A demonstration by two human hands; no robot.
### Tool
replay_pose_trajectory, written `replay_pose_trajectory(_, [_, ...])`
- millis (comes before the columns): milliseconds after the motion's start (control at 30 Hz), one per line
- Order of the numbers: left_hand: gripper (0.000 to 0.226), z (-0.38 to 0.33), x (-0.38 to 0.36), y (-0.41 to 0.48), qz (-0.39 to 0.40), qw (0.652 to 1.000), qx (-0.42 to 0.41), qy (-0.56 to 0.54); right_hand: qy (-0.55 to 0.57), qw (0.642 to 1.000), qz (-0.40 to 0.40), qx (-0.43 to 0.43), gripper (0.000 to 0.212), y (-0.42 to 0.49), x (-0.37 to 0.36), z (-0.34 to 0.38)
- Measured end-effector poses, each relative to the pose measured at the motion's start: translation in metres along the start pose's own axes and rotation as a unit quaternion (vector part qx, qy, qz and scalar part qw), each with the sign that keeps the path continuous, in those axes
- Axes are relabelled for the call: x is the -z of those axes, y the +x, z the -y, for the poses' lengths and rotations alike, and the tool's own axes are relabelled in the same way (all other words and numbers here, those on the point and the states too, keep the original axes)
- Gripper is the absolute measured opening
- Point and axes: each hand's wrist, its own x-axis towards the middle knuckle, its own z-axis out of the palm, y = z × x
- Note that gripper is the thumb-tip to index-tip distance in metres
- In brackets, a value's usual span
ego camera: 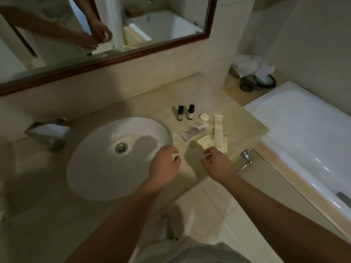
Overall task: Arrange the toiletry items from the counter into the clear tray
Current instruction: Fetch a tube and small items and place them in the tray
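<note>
Hovering over the counter [144, 103] edge beside the sink [98, 168], the left hand [164, 165] and right hand [218, 165] are both loosely curled and hold nothing. Two dark bottles [185, 112], a round soap [204, 117], a white tube [218, 132] and sachets [204, 142] lie near the clear tray [193, 130], just beyond the fingertips.

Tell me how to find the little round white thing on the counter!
Start at the big white sink and look right along the beige counter. Past the two dark bottles, just left of the tall cream tube, sits the little round white thing. It is the only flat, round item there.
</note>
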Motion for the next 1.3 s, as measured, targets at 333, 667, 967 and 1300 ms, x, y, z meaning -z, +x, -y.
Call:
replay_pose_trajectory(333, [0.049, -0.014, -0.012, 0.103, 0.011, 0.993, 0.092, -0.076, -0.018, 0.993, -0.033, -0.116, 0.044, 0.119, 0.035, -0.032])
replay_pose_trajectory(667, [0.027, -0.089, -0.067, 0.182, 0.044, 0.996, 0.053, 0.05, -0.002, 0.994, 0.051, -0.094, 0.07, 0.201, 0.053, -0.055])
replay_pose_trajectory(967, [0.038, -0.138, -0.141, 0.247, 0.056, 0.963, 0.051, 0.26, 0.144, 0.97, 0.141, -0.133, 0.033, 0.233, 0.064, -0.094])
replay_pose_trajectory(1300, [0.032, -0.133, -0.137, 0.243, 0.009, 0.98, 0.072, 0.183, 0.229, 0.957, 0.162, -0.072, 0.026, 0.226, 0.109, -0.079])
